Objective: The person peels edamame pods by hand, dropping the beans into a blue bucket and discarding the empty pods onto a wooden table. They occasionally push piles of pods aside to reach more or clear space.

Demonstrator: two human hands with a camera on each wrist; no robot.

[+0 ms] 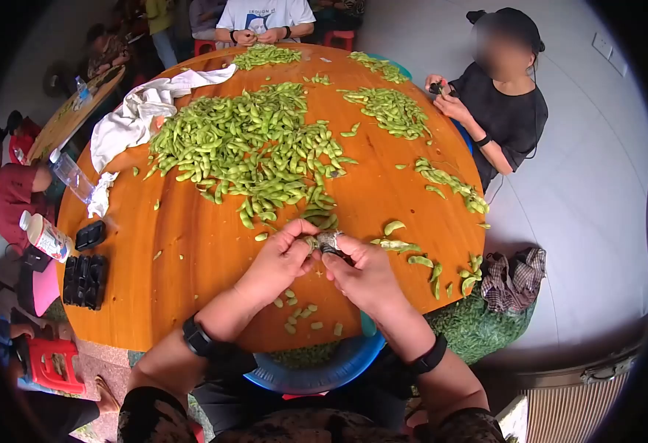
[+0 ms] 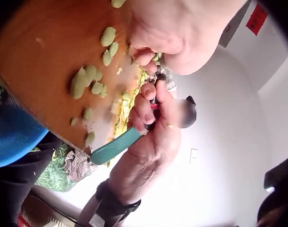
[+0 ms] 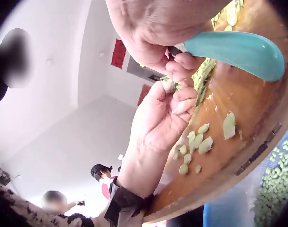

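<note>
Above the near part of the round wooden table (image 1: 184, 280), both hands meet. My left hand (image 1: 276, 260) pinches a small green bean pod (image 3: 168, 85) between thumb and fingers. The right hand (image 1: 368, 275) grips a tool with a teal handle (image 2: 116, 147), its curved end sticking out past the palm in both wrist views. The tool's working end is dark and mostly hidden by fingers, right at the pod. Shelled beans (image 1: 292, 319) lie scattered just below the hands. A large heap of green pods (image 1: 243, 140) spreads beyond them.
A blue basin (image 1: 283, 380) holding beans sits under the near edge. Black trays (image 1: 85, 282), a white bottle (image 1: 46, 236), a clear bottle (image 1: 73, 176) and a white cloth (image 1: 128, 125) are at left. Pods (image 1: 449, 184) line the right. People sit around, one in black (image 1: 512, 118).
</note>
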